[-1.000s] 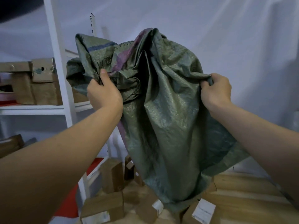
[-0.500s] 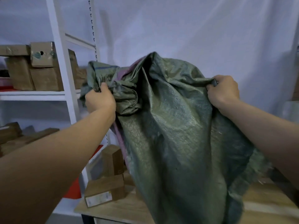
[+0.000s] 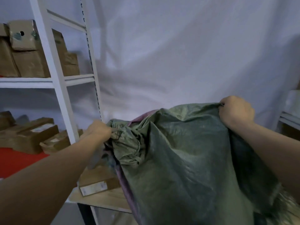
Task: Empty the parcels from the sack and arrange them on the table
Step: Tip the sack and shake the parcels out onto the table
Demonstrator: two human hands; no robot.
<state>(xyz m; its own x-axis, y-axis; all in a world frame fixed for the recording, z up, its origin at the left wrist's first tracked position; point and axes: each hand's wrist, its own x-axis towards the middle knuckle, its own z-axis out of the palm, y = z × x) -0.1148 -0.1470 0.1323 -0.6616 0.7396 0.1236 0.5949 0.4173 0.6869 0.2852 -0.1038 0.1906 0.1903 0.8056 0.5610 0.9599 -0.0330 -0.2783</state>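
Note:
A green woven sack (image 3: 186,159) with a purple stripe hangs upside down in front of me, limp and crumpled. My left hand (image 3: 97,131) is clenched on a bunched corner of its upper edge. My right hand (image 3: 235,111) grips the other upper corner, higher and further right. The sack drapes over the wooden table (image 3: 105,200) and hides most of it. One brown cardboard parcel (image 3: 97,182) with a white label lies on the table's left corner, just left of the sack. Any other parcels are hidden behind the fabric.
A white metal shelf rack (image 3: 60,88) stands at the left, holding several brown boxes (image 3: 32,62) on its upper shelf and more (image 3: 30,135) on a red lower shelf. A white sheet (image 3: 178,54) covers the wall behind. Another shelf edge (image 3: 289,117) shows at the right.
Both hands have come down with the sack, the left hand lower than the right. The sack now droops over the table and covers parcels that showed beneath it a second ago.

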